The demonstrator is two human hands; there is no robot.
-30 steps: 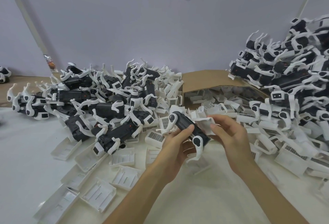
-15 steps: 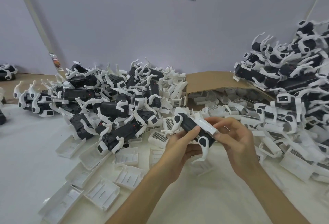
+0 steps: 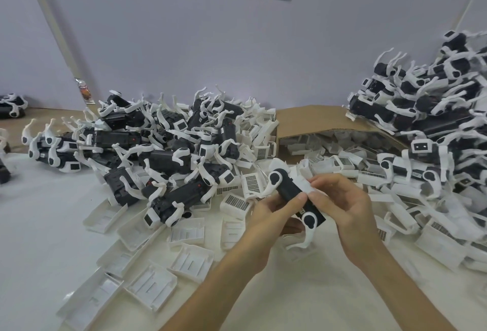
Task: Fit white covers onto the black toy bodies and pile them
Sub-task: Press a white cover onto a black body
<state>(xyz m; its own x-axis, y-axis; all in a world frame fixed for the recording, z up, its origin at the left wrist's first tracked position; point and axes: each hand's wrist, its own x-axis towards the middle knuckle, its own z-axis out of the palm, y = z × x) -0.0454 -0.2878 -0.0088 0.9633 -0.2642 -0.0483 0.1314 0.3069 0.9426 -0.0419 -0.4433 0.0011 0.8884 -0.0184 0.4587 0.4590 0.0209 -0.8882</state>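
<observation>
White counter (image 3: pixel 52 228), pale wall (image 3: pixel 263 54) behind. One black toy body (image 3: pixel 291 193) held over mid-counter, long axis upper left to lower right. Left hand (image 3: pixel 266 216) grip wraps the body; right hand (image 3: pixel 346 205) grip pinches one white cover (image 3: pixel 305 185) against it. Two toy heaps, left heap (image 3: pixel 168 146) and right heap (image 3: pixel 427 112), uncountable.

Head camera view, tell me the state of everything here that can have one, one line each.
black toy body: held up, tilted, between both hands.
white cover: against the body's top; fully seated or not, cannot tell.
left hand: grips the body.
right hand: pinches the cover onto the body.
cardboard box: on its side, open, covers spilling out.
loose covers: lying hollow side up.
</observation>
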